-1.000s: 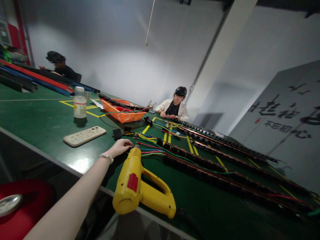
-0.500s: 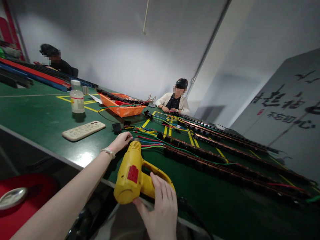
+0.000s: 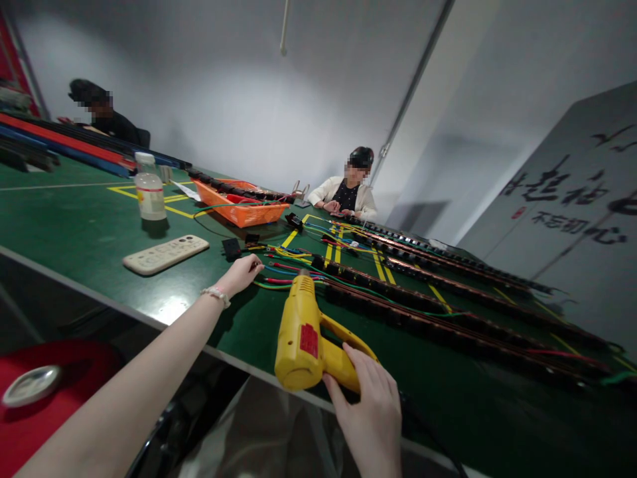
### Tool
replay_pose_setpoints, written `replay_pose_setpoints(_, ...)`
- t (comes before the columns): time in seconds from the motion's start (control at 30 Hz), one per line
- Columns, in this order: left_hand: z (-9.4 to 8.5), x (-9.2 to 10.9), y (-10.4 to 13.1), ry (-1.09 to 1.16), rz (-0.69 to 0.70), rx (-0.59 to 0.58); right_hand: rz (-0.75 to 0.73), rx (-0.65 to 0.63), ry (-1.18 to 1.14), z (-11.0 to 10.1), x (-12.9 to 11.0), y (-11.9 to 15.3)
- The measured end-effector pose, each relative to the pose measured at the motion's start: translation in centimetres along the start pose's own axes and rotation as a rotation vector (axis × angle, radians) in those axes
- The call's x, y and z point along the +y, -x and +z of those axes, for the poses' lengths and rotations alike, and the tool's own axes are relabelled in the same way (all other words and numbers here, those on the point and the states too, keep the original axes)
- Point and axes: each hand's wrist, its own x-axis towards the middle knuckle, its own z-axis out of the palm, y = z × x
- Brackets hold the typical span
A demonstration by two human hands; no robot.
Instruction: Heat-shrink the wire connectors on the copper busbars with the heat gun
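Note:
My right hand (image 3: 371,398) is wrapped round the handle of a yellow heat gun (image 3: 301,332), whose nozzle points away over the table edge toward the wires. My left hand (image 3: 245,273) has its fingers pinched at the ends of coloured wires (image 3: 281,272); what lies between the fingertips is too small to make out. The wires run right into long dark strips (image 3: 398,309) on the green table (image 3: 89,229). Just beyond my left hand is a small black block (image 3: 231,249).
A beige case with buttons (image 3: 166,255) and a bottle (image 3: 150,189) stand on the left. An orange basket (image 3: 249,214) holds strips. Two people sit across the table, one in a white jacket (image 3: 368,199). A red seat (image 3: 54,411) is at lower left.
My right hand has moved the heat gun to the right, away from my left hand. More of the wire ends now shows between them. My left hand has barely moved.

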Motion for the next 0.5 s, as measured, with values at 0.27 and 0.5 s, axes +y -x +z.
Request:
replay_pose_setpoints(0.27, 0.1, -0.1, -0.1, -0.01, 0.001, -0.003, -0.004, -0.08, 0.018, -1.3, 1.3, -0.7)
replay_pose_setpoints(0.5, -0.3, 0.5, 0.1, -0.037, 0.003, 0.01, -0.043, -0.255, -0.058, -1.7, 1.0, -2.5)
